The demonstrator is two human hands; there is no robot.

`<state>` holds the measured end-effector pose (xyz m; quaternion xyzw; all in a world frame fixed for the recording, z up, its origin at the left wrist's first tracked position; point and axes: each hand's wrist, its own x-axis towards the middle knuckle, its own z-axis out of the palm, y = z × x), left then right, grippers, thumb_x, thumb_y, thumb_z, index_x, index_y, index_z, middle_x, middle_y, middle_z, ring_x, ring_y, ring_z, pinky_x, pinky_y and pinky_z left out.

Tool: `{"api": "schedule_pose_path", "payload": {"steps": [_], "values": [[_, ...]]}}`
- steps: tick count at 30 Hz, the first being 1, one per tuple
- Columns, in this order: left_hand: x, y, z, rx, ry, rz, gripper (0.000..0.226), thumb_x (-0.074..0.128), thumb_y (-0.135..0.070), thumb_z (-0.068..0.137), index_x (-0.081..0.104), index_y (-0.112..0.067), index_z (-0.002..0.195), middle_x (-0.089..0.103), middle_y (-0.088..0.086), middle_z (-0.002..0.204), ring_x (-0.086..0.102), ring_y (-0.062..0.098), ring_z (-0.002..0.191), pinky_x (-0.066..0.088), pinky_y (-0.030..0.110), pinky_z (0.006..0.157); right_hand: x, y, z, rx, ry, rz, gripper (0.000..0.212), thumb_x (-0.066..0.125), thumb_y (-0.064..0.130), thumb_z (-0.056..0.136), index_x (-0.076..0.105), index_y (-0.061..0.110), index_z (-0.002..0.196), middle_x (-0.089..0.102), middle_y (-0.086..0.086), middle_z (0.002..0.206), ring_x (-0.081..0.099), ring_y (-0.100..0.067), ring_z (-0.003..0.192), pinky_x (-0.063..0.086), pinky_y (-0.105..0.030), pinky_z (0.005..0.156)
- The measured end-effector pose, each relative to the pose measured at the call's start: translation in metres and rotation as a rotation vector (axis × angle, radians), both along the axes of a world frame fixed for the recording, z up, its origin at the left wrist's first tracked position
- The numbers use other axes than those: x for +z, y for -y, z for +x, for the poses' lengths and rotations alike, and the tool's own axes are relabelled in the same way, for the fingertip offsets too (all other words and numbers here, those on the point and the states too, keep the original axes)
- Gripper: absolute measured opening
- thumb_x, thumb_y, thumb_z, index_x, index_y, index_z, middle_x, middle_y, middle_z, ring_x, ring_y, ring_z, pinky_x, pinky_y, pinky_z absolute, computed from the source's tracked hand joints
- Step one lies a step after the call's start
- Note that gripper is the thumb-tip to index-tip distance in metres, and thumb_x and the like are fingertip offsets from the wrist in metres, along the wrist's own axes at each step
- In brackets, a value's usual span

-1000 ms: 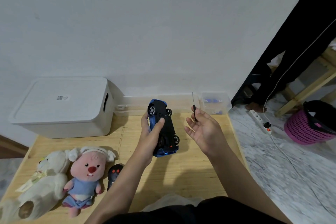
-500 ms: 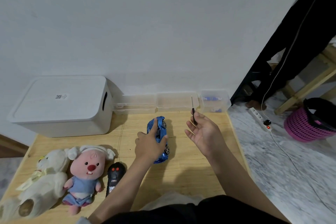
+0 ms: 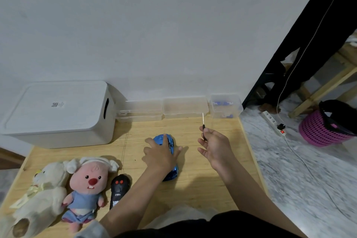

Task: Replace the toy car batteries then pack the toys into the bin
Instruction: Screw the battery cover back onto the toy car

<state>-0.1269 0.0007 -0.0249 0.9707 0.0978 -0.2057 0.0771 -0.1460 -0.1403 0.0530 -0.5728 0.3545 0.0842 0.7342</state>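
Fingers [image 3: 166, 141] of my left hand [image 3: 161, 157] spread flat over the blue toy car [image 3: 170, 142] — lifted a second ago, now wheels-down mid-bench [image 3: 202, 189]; right hand [image 3: 214, 146] pinches the screwdriver [image 3: 203, 128] — battery step looks finished, bin [image 3: 58, 114] next.

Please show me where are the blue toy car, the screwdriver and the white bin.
blue toy car [image 3: 160, 139], head view, on its front part beyond the fingers.
screwdriver [image 3: 203, 120], head view, on its thin metal shaft.
white bin [image 3: 58, 106], head view, on its closed lid.

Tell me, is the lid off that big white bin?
No, the lid sits closed on the white bin by the wall.
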Motion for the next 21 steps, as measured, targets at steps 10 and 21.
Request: {"api": "schedule_pose_path", "payload": {"steps": [10, 21], "values": [[0.009, -0.065, 0.070, -0.040, 0.407, 0.022, 0.071, 0.056, -0.044, 0.089, 0.024, -0.013, 0.145, 0.023, 0.022, 0.149, 0.026, 0.040, 0.135, 0.027, 0.052, 0.111, -0.010, -0.051, 0.063, 0.227, -0.029, 0.137, 0.017, 0.044, 0.013, 0.099, 0.060, 0.012, 0.096, 0.065, -0.012, 0.114, 0.063, -0.020, 0.100, 0.047, -0.039, 0.096], [-0.005, -0.098, 0.115, -0.119, 0.427, 0.010, 0.062, 0.063, -0.019, 0.087, 0.034, -0.009, 0.141, 0.034, 0.024, 0.142, 0.037, 0.042, 0.125, 0.033, 0.052, 0.105, -0.026, -0.092, 0.137, 0.209, -0.138, 0.190, 0.027, 0.041, 0.009, 0.098, 0.058, 0.001, 0.117, 0.054, -0.020, 0.133, 0.055, -0.025, 0.121, 0.030, -0.038, 0.111]]}}
